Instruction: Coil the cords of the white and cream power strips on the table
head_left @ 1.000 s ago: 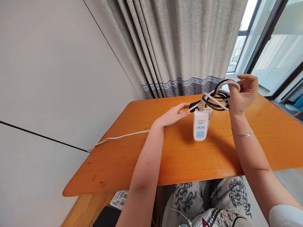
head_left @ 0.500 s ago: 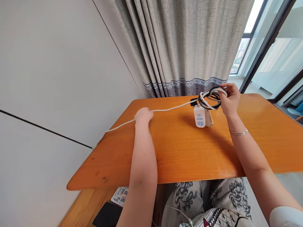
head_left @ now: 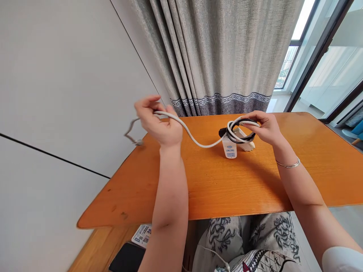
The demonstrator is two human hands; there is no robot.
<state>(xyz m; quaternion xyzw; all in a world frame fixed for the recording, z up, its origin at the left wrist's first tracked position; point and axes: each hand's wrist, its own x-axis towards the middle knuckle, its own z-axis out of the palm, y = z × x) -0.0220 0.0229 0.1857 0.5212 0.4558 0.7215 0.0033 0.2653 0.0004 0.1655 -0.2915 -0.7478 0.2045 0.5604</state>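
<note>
Coiled black and white cables (head_left: 240, 141) hang from my right hand (head_left: 266, 126), whose thumb and fingers pinch the loops. My left hand (head_left: 161, 122) is raised above the left part of the table, palm up, its fingers curled around a white cable (head_left: 198, 143). From there the cable sags across to the coil; its loose end, blurred, dangles left of the hand. Just under the coil is a small white power strip (head_left: 230, 149) with pale blue sockets. A black plug (head_left: 222, 132) and a whitish block (head_left: 246, 145) are beside it, partly covered by the loops.
The wooden table (head_left: 215, 189) meets a white panelled wall (head_left: 70, 94) at left and a grey curtain (head_left: 227, 56) behind. Below the near edge, a black phone (head_left: 127, 257) and a printed card (head_left: 141, 235) lie on a wooden surface.
My left hand has lifted off the table and turned palm up, bringing the cable's far end with it. My right hand, the coil and the power strip have shifted slightly left and down.
</note>
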